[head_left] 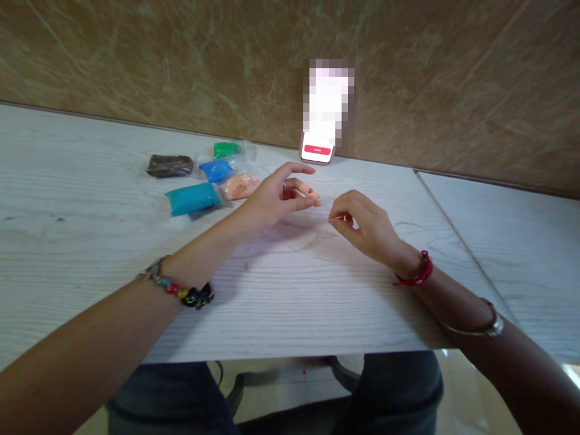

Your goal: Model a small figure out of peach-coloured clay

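Between the thumb and fingers of my left hand [281, 192] is a small lump of peach modelling clay [312, 197]. My right hand [362, 222] is a short way to the right, thumb and forefinger pinched together; whatever is in the pinch is too small to make out. A gap separates the two hands above the table. Just behind my left wrist lies an opened clear packet of peach clay [240, 186]. Packets of teal clay [194, 199], blue clay [217, 170], green clay [225, 150] and brown clay [170, 165] lie to its left and behind it.
A phone [318, 152] with a lit, partly blurred screen leans against the brown marbled wall [158, 66]. The white wood-grain table [281, 302] has a seam on the right. My legs [399, 393] are under its front edge.
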